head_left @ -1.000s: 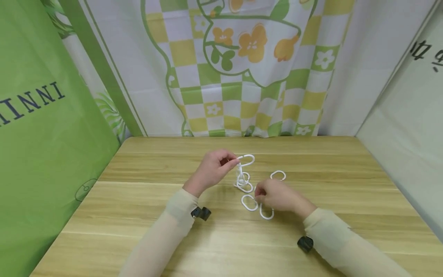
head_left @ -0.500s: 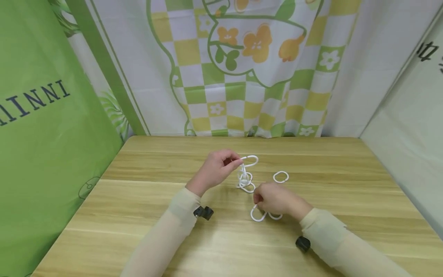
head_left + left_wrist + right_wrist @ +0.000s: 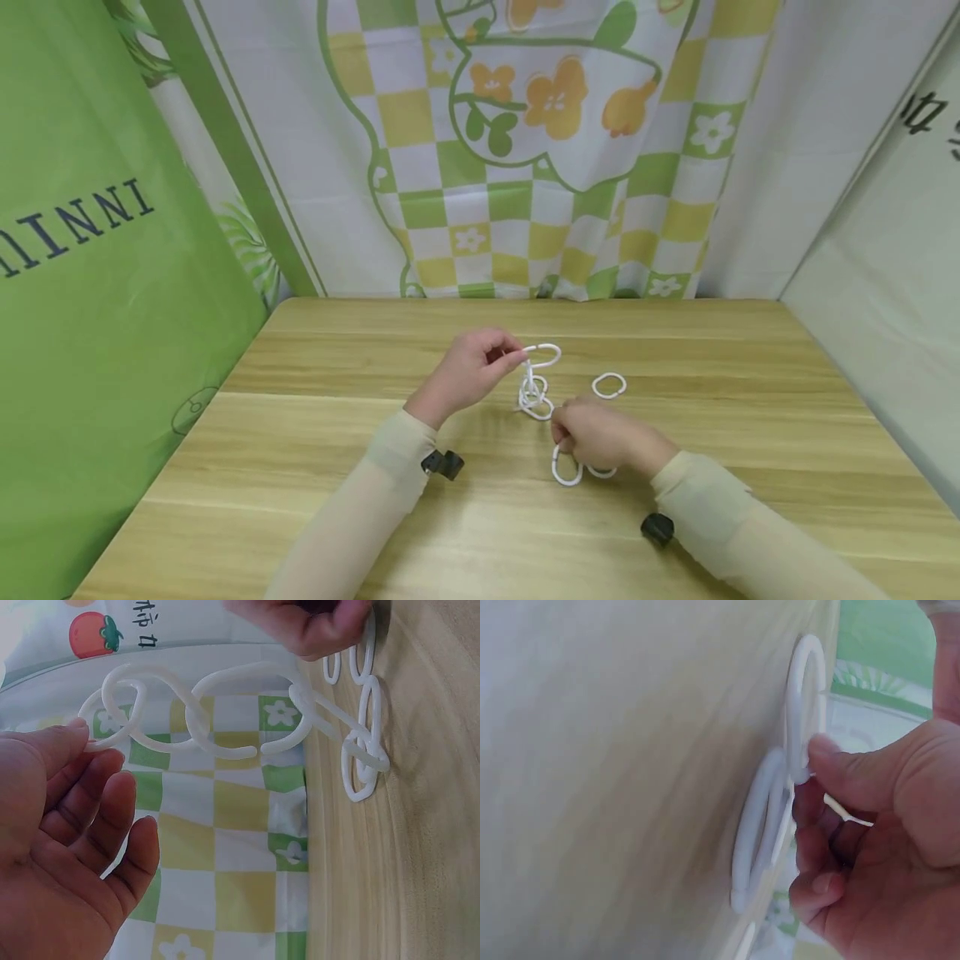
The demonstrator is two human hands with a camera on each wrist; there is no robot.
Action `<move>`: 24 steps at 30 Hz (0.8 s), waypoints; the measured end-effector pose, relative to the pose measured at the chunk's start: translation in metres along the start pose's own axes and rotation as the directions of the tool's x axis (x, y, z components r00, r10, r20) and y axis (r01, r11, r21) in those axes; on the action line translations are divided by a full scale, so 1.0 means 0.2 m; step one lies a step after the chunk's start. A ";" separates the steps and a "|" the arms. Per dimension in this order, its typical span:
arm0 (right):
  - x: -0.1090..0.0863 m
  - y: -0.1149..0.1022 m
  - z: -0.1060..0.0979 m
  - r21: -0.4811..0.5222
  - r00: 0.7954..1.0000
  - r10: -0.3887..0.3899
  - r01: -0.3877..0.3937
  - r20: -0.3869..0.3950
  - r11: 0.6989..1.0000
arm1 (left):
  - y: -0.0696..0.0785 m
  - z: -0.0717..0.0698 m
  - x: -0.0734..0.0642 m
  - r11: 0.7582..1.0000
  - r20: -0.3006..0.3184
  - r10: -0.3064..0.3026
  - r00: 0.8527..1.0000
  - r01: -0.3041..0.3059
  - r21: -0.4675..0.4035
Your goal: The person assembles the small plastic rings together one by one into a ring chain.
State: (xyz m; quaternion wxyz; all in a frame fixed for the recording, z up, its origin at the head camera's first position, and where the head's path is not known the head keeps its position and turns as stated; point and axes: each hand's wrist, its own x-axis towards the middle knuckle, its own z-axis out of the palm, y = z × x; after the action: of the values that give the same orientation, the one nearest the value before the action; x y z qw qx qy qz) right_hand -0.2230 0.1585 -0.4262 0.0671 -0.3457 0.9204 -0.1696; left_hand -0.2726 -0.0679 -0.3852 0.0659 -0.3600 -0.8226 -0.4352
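My left hand (image 3: 474, 368) pinches the end link of a white plastic chain (image 3: 161, 735) between thumb and forefinger. The chain hangs from it, its lower links (image 3: 364, 761) heaped on the table. Each link is an oval ring; one in the left wrist view shows a small gap in its side. Low over the tabletop, my right hand (image 3: 606, 433) pinches the end of a loose white link (image 3: 799, 712) with thumb and forefinger. Beside that link lies another white link (image 3: 757, 825), partly covered by the right hand in the head view.
One more loose link (image 3: 609, 385) lies behind my right hand on the wooden table (image 3: 360, 517). A checked, flowered curtain (image 3: 517, 200) hangs past the far edge. Green cloth (image 3: 90, 333) borders the left side, a pale panel (image 3: 885, 292) the right.
My right hand has come slightly nearer my body, and the two links by it have shifted nearer and to the right. The left hand keeps the chain raised, almost still.
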 end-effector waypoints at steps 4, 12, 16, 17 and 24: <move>-0.02 0.02 -0.05 0.150 0.998 0.049 -0.044 -0.030 0.988 | 0.00 0.02 0.00 1.000 0.017 -0.005 1.000 0.005 0.015; -0.05 0.04 -0.24 0.221 0.985 0.080 -0.045 -0.151 0.974 | -0.01 0.06 0.01 0.997 0.086 0.017 0.996 -0.023 0.070; -0.04 0.03 -0.29 0.217 0.978 0.093 -0.051 -0.188 0.975 | -0.01 0.08 0.00 0.990 0.132 0.047 0.990 -0.065 0.129; -0.04 0.03 -0.30 0.217 0.976 0.097 -0.054 -0.193 0.975 | -0.01 0.09 0.00 0.987 0.145 0.061 0.988 -0.082 0.140; -0.04 0.02 -0.29 0.218 0.971 0.099 -0.051 -0.216 0.975 | 0.02 0.12 0.00 0.961 0.216 0.154 0.964 -0.197 0.195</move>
State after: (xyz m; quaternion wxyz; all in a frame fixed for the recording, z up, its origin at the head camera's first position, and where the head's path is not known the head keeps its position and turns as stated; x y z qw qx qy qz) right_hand -0.2338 0.1821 -0.3739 0.0050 -0.2798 0.9115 -0.3016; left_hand -0.2642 -0.0486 -0.3972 0.0608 -0.4642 -0.8318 -0.2981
